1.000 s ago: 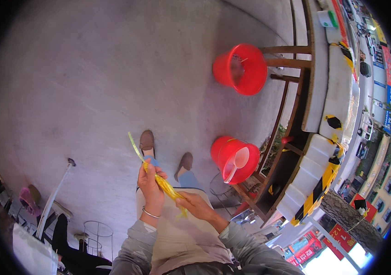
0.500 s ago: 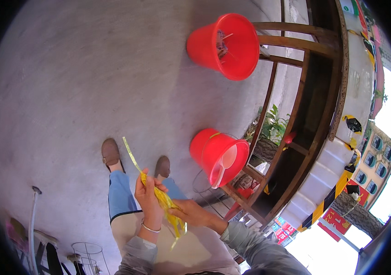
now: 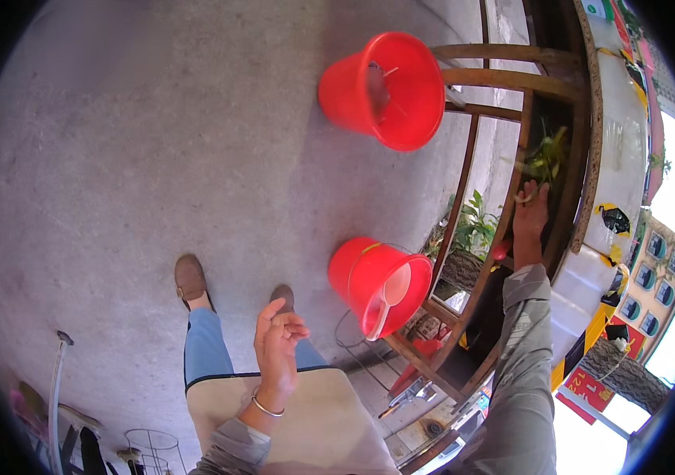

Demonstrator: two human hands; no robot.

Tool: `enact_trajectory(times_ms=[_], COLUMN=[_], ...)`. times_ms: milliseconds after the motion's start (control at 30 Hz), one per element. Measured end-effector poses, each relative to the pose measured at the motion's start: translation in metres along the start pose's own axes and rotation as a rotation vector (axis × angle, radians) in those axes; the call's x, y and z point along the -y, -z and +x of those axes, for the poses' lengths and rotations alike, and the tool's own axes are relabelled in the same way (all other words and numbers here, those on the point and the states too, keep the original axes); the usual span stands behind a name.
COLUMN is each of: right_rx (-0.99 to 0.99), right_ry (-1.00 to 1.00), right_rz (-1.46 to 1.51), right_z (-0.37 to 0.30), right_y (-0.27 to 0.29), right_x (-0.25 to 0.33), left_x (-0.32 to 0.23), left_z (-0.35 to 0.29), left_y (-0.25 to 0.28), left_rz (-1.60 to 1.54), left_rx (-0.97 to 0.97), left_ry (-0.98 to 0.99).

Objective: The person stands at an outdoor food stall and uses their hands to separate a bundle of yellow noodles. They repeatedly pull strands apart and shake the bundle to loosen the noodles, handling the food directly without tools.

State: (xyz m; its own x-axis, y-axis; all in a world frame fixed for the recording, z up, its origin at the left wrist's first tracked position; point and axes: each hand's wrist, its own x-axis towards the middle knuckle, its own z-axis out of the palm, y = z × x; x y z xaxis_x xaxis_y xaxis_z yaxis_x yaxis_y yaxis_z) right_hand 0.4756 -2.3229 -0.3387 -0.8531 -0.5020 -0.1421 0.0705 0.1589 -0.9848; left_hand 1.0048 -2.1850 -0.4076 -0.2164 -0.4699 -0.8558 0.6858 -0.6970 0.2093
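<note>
My left hand [image 3: 276,351], with a bangle on its wrist, hovers above my lap. Its fingers are loosely curled and apart, with nothing in them. My right arm stretches out to the right, and my right hand [image 3: 531,222] is over the dark inside of a wooden frame [image 3: 511,75]. The fingers of that hand are spread. Just past its fingertips is a blurred bundle of yellow-green strips [image 3: 547,156], seemingly loose from the hand. A pale apron [image 3: 306,419] covers my lap.
A red bucket [image 3: 345,91] with something dark inside stands at the far side. A nearer red bucket [image 3: 349,265] holds a pale pink ladle [image 3: 394,286]. White plastic containers [image 3: 579,285] line the frame's right side. A metal pole [image 3: 56,396] rises at the lower left.
Both hands held the yellow strips over my lap. My right hand has swung far right to the wooden frame, where the strips now are. My left hand has let go.
</note>
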Motion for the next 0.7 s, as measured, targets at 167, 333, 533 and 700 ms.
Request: enact_trajectory(times_ms=[167, 333, 533, 700], right_rx=[0.06, 0.454, 0.751, 1.131], right_ry=[0.134, 0.019, -0.291, -0.275], right_rz=[-0.571, -0.595, -0.656, -0.944], right_z=[-0.086, -0.192, -0.296, -0.376], right_y=[-0.041, -0.062, -0.034, 0.024], right_x=[-0.048, -0.092, -0.117, -0.096], left_x=[-0.002, 0.001, 0.002, 0.017], left_z=[0.0, 0.003, 0.011, 0.008], left_y=[-0.003, 0.004, -0.002, 0.004], left_rz=[0.025, 0.022, 0.051, 0.241], left_rx=[-0.026, 0.017, 0.013, 0.006], left_ry=[0.063, 0.084, 0.069, -0.001])
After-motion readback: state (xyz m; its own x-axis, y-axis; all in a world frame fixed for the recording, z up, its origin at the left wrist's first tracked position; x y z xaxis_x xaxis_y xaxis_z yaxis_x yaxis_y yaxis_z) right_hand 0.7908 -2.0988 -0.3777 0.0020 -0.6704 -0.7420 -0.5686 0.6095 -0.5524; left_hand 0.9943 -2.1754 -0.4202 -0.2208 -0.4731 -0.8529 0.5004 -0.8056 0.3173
